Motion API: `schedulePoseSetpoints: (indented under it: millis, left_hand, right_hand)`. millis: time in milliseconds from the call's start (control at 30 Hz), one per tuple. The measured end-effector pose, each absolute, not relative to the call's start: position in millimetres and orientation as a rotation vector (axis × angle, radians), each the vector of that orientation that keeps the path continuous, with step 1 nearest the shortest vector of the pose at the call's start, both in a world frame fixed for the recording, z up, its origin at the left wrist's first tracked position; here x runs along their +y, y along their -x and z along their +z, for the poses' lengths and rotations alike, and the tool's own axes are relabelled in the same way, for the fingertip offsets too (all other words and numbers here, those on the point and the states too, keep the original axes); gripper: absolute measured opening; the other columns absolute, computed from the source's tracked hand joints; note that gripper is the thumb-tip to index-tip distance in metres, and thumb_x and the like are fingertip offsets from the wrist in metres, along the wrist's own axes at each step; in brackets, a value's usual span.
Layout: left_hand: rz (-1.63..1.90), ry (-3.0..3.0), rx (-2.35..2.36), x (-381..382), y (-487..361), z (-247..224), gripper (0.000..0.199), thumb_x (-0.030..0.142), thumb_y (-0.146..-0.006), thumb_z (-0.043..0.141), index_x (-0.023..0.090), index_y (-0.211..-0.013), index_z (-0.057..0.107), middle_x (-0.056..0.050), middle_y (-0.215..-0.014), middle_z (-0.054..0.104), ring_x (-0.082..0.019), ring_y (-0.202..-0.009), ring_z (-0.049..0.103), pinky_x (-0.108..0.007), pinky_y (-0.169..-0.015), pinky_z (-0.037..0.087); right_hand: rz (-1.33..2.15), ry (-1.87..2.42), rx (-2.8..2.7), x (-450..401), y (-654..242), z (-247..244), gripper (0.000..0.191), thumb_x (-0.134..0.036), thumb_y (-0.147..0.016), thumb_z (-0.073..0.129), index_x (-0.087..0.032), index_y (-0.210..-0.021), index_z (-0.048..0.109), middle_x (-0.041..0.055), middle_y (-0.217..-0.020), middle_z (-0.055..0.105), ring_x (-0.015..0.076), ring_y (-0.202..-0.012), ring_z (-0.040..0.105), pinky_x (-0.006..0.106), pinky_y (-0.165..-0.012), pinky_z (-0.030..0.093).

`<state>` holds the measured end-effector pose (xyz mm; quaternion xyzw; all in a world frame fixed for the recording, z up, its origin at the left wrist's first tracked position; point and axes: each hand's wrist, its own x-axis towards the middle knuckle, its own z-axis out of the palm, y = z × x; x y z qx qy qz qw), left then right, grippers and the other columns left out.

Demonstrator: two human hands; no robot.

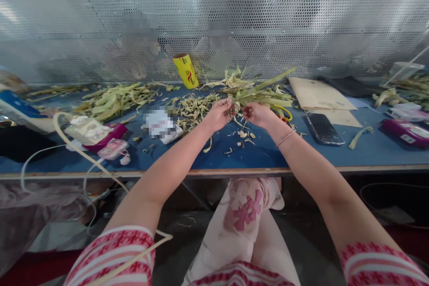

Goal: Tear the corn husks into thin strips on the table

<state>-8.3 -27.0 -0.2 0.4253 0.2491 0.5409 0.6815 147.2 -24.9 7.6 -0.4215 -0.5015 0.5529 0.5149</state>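
Note:
My left hand (221,115) pinches a pale green strip of dried plant (237,108) above the blue table. Close on its right, my right hand (257,115) has its fingers closed at the same strip, and the fingertips of both hands nearly meet. Directly behind them lies a heap of long dried leaves and stalks (264,94). Small curled plant pieces (192,108) form a pile to the left of my left hand. Pale scraps (244,134) are scattered on the table just below my hands.
A yellow cardboard tube (186,71) leans by the perforated metal wall (288,22). Right of my hands lie brown paper sheets (321,94) and a phone (323,128). More stalks (114,102), a purple device (107,137) and a looping cable (90,159) are at left.

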Motion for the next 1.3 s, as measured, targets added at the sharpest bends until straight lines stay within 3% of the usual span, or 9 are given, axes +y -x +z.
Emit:
schedulePoseSetpoints:
  millis: [100,233,367,533,767,1000,1133,1300]
  left_hand:
    - [1.215,-0.948,0.56,-25,8,-2,0.016,0.015,-0.075,0.073,0.017,-0.07,0.059,0.003,-0.067,0.059,-0.008,-0.067,0.06,-0.022,-0.07,0.05]
    - [1.25,-0.904,0.567,-26,9,2,0.016,0.015,-0.076,0.071,0.017,-0.069,0.057,0.001,-0.07,0.062,-0.008,-0.068,0.06,-0.022,-0.067,0.05]
    - [1.247,-0.909,0.595,-27,12,6,0.012,0.018,-0.077,0.071,0.017,-0.072,0.06,-0.001,-0.076,0.065,-0.008,-0.068,0.06,-0.023,-0.067,0.05]
    - [1.216,-0.918,0.538,-27,11,6,0.015,0.018,-0.074,0.073,0.016,-0.07,0.058,-0.001,-0.078,0.065,-0.008,-0.066,0.059,-0.023,-0.065,0.049]
    - [1.148,-0.946,0.502,-33,7,6,0.023,0.015,-0.074,0.072,0.015,-0.065,0.051,0.001,-0.076,0.063,-0.007,-0.065,0.059,-0.022,-0.065,0.049]
    - [1.218,-0.892,0.447,-33,12,10,0.017,0.012,-0.078,0.069,0.016,-0.07,0.055,0.001,-0.079,0.064,-0.007,-0.067,0.06,-0.021,-0.065,0.051]
    - [1.267,-0.846,0.491,-28,14,9,0.012,0.013,-0.08,0.067,0.018,-0.074,0.057,0.001,-0.084,0.066,-0.008,-0.069,0.06,-0.022,-0.066,0.051]
    - [1.344,-0.855,0.559,-25,12,8,0.008,0.016,-0.082,0.065,0.017,-0.077,0.058,0.0,-0.092,0.068,-0.007,-0.071,0.061,-0.022,-0.067,0.05]
  right_hand:
    - [1.505,1.18,-1.063,-31,-145,10,0.028,-0.012,-0.088,0.046,-0.019,-0.06,0.046,0.0006,-0.053,0.054,0.0095,-0.049,0.05,0.022,-0.052,0.045]
    - [1.484,1.231,-1.131,-36,-144,11,0.028,-0.013,-0.088,0.048,-0.019,-0.06,0.049,0.0005,-0.054,0.055,0.0102,-0.048,0.049,0.023,-0.052,0.044]
    - [1.29,1.083,-1.238,-32,-148,10,0.009,-0.009,-0.075,0.059,-0.018,-0.073,0.059,-0.0009,-0.071,0.061,0.009,-0.063,0.055,0.021,-0.06,0.045]
    - [1.09,0.884,-1.349,-27,-152,8,0.021,-0.017,-0.066,0.063,-0.019,-0.088,0.065,0.0002,-0.093,0.066,0.0105,-0.078,0.059,0.021,-0.065,0.046]
    - [0.942,0.91,-1.381,-28,-146,6,0.025,-0.04,-0.067,0.07,-0.016,-0.072,0.063,0.0007,-0.073,0.063,0.0115,-0.069,0.053,0.024,-0.062,0.041]
    - [1.114,0.941,-1.165,-27,-153,6,0.017,-0.028,-0.065,0.069,-0.018,-0.066,0.056,-0.0032,-0.063,0.053,0.0092,-0.061,0.049,0.021,-0.055,0.038]
    - [1.185,0.922,-1.114,-27,-153,7,0.018,-0.028,-0.066,0.068,-0.019,-0.067,0.052,-0.0031,-0.068,0.053,0.0088,-0.062,0.05,0.021,-0.055,0.039]
    - [0.91,0.971,-1.341,-27,-150,6,0.018,-0.035,-0.07,0.066,-0.019,-0.071,0.057,-0.0026,-0.066,0.053,0.0103,-0.063,0.049,0.024,-0.06,0.041]
